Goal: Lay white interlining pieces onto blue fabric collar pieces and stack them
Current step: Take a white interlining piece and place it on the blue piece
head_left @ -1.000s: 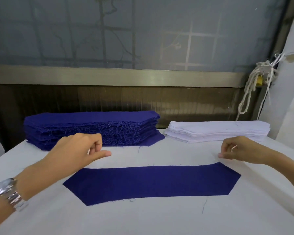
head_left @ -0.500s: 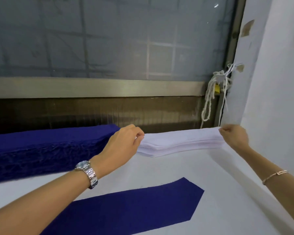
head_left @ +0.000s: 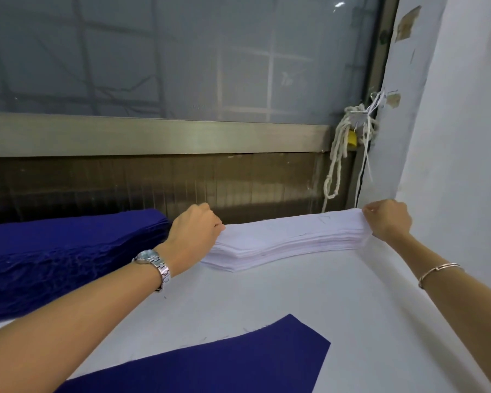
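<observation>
A stack of white interlining pieces [head_left: 284,241] lies at the back right of the white table [head_left: 309,302]. My left hand [head_left: 193,234] pinches the stack's left end with curled fingers. At the right end, my right hand [head_left: 387,221] pinches the top edge, which is lifted slightly. A single blue collar piece [head_left: 210,367] lies flat on the table near me, partly cut off by the frame's lower edge. A thick stack of blue collar pieces [head_left: 68,251] sits at the back left.
A window with a metal sill runs behind the table. A white wall [head_left: 451,137] stands close on the right. A bundle of white cord [head_left: 343,154] hangs at the corner by the window frame.
Both hands left the blue collar piece and reached back to the white stack, now pinching its two ends. My view turned right and moved closer.
</observation>
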### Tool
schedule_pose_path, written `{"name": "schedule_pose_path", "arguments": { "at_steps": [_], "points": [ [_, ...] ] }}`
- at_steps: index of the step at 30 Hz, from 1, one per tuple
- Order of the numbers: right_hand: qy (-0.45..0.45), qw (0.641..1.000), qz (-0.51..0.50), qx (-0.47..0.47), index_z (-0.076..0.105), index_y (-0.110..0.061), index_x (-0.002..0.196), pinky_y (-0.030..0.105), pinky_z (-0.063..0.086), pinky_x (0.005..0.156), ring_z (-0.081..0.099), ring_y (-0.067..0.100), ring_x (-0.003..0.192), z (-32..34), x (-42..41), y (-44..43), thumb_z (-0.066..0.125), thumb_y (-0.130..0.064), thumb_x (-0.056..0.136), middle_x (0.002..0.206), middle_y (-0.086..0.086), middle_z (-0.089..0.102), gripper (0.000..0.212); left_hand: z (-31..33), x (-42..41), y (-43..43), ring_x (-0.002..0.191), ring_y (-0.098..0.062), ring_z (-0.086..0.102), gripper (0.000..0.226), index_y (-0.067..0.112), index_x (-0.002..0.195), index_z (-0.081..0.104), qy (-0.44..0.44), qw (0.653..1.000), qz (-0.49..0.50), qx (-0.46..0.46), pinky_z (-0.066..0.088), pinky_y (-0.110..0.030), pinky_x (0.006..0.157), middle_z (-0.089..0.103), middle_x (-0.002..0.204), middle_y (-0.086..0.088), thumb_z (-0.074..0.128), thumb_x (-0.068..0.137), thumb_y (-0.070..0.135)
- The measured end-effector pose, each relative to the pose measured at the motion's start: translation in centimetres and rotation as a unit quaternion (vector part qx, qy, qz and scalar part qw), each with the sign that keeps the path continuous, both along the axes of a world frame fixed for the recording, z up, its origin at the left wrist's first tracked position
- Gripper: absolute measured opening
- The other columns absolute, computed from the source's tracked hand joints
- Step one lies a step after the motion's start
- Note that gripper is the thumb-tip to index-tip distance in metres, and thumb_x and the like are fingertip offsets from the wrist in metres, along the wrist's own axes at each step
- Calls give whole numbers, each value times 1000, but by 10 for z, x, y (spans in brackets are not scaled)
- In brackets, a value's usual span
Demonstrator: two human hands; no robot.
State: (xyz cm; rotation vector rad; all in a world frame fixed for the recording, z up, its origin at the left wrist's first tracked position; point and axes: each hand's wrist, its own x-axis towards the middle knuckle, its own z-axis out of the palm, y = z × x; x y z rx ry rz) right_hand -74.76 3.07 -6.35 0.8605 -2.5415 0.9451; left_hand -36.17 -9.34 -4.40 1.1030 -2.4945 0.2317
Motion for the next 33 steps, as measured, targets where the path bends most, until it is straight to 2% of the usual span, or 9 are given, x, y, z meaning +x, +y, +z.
{"name": "schedule_pose_path", "arguments": {
  "at_steps": [3,6,11,16,21,27,29,32,33],
  "points": [
    [20,999,-3,35,79,-11,102,43,46,87,45,41,115,-2,-7,-5,52,-24,99,112,23,63,29,-2,-4,0,86,-20,60,39,9,86,69,-17,1000,-3,-2,54,-32,76,60,100,-5,48,103,38],
    [20,998,-21,50,76,-3,105,44,45,87,43,41,116,-4,-11,-10,55,-27,100,113,24,63,32,-2,-7,-2,80,-18,65,43,9,85,70,-14,1000,1,20,55,-29,72,66,92,-5,49,101,43],
    [15,999,-37,31,72,6,100,44,45,86,46,43,116,-4,-9,-16,59,-19,95,109,28,64,29,0,-11,-10,76,-19,65,36,9,86,73,8,999,-4,50,50,-29,67,68,89,-6,59,98,40],
    [17,1000,-13,10,77,0,90,45,47,85,48,45,112,-1,-11,-16,60,-11,91,99,23,61,20,-1,-10,-15,75,-17,64,28,12,90,74,36,996,-18,76,46,-27,65,70,87,-4,63,96,37],
    [-25,997,57,-52,69,-3,103,40,47,83,59,41,96,-1,-17,-12,57,-3,90,108,21,68,18,-1,-9,-16,83,-16,65,23,15,100,74,51,995,-30,85,49,-27,72,69,93,-1,66,94,36],
    [-70,984,95,-132,60,0,127,41,47,88,60,41,106,-5,-30,-1,63,5,87,114,23,64,40,3,-11,-22,105,-18,63,39,18,123,66,23,996,-30,75,45,-30,81,68,116,1,67,91,42],
    [-69,984,99,-133,69,3,117,34,49,83,61,38,98,-6,-35,2,65,3,88,104,23,68,30,2,-11,-25,115,-19,59,49,19,135,58,14,996,-36,81,43,-29,84,63,127,0,65,92,42],
    [-97,974,119,-163,76,0,106,12,48,72,59,28,95,-8,-38,4,69,1,89,107,20,71,18,1,-12,-28,122,-21,52,48,22,137,55,0,996,-47,78,42,-34,93,58,133,-1,64,94,40],
    [-105,971,124,-173,76,0,106,16,49,78,59,27,96,-8,-39,5,70,0,89,109,20,71,18,1,-12,-28,121,-21,50,42,24,133,59,-4,997,-48,68,40,-35,94,58,132,0,64,94,40]
  ]
}}
